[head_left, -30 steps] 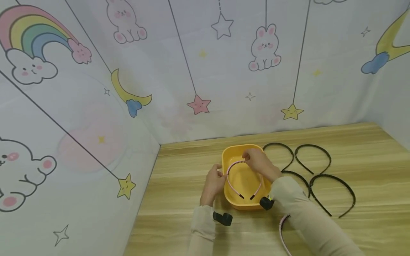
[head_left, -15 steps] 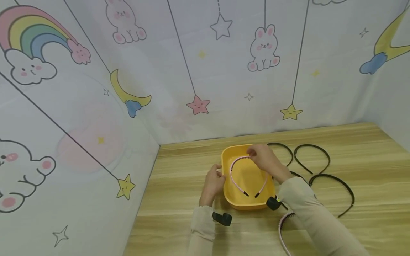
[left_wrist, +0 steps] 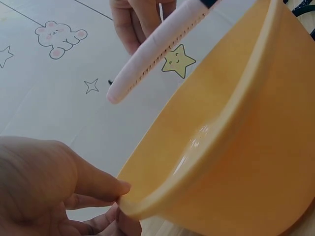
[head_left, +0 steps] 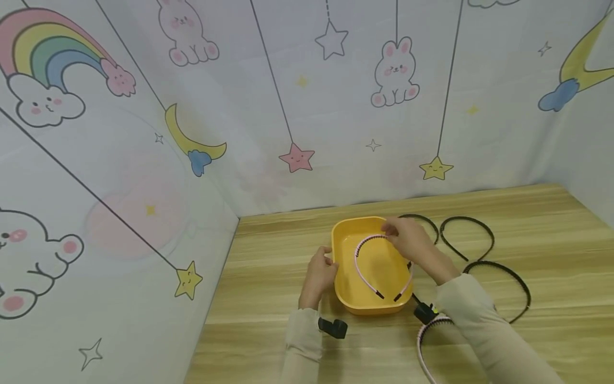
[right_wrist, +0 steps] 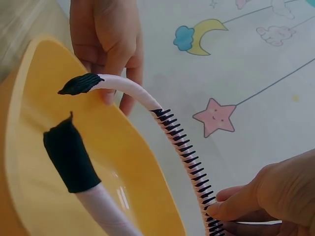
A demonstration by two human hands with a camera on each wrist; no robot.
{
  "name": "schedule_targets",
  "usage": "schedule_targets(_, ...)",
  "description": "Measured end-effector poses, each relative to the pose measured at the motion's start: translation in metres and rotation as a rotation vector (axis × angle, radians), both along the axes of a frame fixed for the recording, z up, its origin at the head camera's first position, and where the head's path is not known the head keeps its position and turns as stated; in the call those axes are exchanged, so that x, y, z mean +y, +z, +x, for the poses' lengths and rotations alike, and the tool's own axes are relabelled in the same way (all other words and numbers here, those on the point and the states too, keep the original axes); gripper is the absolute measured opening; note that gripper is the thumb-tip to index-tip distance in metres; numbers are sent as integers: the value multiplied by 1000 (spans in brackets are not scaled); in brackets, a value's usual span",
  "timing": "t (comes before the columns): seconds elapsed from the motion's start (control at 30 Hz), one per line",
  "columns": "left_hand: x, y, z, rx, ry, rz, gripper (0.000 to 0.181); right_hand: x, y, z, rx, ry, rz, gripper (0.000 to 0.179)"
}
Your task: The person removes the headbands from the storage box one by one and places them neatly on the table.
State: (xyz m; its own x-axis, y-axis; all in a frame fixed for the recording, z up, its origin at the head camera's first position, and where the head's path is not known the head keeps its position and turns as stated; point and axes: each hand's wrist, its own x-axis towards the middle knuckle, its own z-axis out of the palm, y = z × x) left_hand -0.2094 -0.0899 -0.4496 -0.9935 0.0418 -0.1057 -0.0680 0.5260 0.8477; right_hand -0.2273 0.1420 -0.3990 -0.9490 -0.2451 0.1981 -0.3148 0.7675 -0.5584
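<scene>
My right hand (head_left: 410, 240) pinches a pink headband (head_left: 358, 264) near the top of its arch, above the yellow plastic basin (head_left: 342, 290). Black teeth line the inner side of the arch, and black tips cap both ends, as the right wrist view shows. With thumb and fingers my left hand (left_wrist: 54, 187) pinches the basin's rim on its left side. Another pink headband (head_left: 422, 352) lies on the table, partly covered by the right sleeve. Several black headbands (head_left: 527, 293) lie to the right of the basin, some partly hidden behind the right hand and forearm.
The wood-grain table (head_left: 268, 288) meets a white cloth wall (head_left: 345, 176) printed with stars, bunnies and moons at the back and left. A black wrist camera (head_left: 336, 328) sits on the left sleeve, and another (head_left: 424, 312) on the right.
My right hand has moved to the right with the pink headband, which now hangs over the right half of the basin. The left hand keeps its place on the rim.
</scene>
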Motion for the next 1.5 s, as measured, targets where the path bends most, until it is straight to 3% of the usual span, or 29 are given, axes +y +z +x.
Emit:
schedule_targets(0.33,0,0,-1,-9,7,10,43,28,7,19,49,-9,31,19)
schedule_targets(0.73,1,-1,0,-24,17,11,43,66,2,53,69,-37,54,19)
schedule_targets(1.07,2,-2,0,-41,18,9,43,98,-11,82,-28,-86,103,24)
schedule_targets(1.5,0,-1,-1,-31,6,21,44,137,-46,120,-46,-136,107,21)
